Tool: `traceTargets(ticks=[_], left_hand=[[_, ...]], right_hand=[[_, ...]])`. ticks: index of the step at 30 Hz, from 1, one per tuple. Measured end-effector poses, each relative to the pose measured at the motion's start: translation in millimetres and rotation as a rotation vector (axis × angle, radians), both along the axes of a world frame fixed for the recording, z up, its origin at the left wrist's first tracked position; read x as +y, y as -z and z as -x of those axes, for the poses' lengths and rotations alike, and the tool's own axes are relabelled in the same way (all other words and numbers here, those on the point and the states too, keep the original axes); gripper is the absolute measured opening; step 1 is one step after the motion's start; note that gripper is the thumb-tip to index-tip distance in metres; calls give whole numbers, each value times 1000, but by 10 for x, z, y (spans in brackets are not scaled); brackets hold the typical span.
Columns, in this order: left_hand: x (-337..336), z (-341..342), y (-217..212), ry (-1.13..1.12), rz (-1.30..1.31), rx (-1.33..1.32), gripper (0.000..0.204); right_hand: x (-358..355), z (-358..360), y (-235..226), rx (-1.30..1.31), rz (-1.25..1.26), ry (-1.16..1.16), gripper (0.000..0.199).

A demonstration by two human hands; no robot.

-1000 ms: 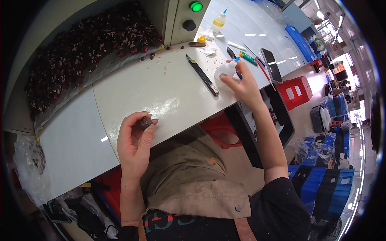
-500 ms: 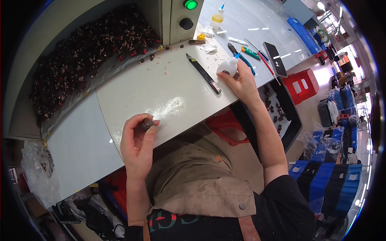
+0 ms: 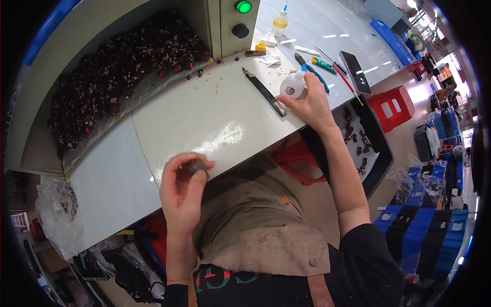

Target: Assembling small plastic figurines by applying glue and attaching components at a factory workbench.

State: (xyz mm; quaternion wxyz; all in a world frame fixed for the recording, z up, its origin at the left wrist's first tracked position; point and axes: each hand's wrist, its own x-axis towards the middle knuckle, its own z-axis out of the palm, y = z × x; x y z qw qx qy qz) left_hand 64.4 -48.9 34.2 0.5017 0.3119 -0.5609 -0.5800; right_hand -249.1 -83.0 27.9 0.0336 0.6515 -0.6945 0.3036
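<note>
My left hand is closed around a small dark brown rounded piece, pinched between thumb and fingers just above the front edge of the worktable. Motion blurs the piece, so its detail cannot be made out. Further right, my right hand grips a translucent white squeeze bottle with a blue nozzle tip pointing up. A dark spot shows on the bottle's side. Left of the bottle lies a black utility knife, close to my right thumb.
A large heap of small dark pieces fills the recess at the left. Pliers, a green tube, a phone and another squeeze bottle lie or stand beyond. A black tray with brown pieces sits below my right forearm.
My left hand has shifted a little toward me and to the right, still holding the brown piece. The right hand stays on the bottle, whose dark spot now shows more fully.
</note>
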Motion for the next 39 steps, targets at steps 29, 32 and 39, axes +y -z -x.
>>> traceTargets(ticks=[29, 32, 39], left_hand=[[715, 755, 239, 375, -240, -21, 26], [694, 740, 212, 362, -263, -11, 27], [711, 731, 181, 333, -238, -39, 25]], right_hand=[[737, -214, 249, -63, 130, -90, 35], [652, -322, 219, -47, 126, -91, 38], [665, -285, 115, -176, 257, -217, 27]])
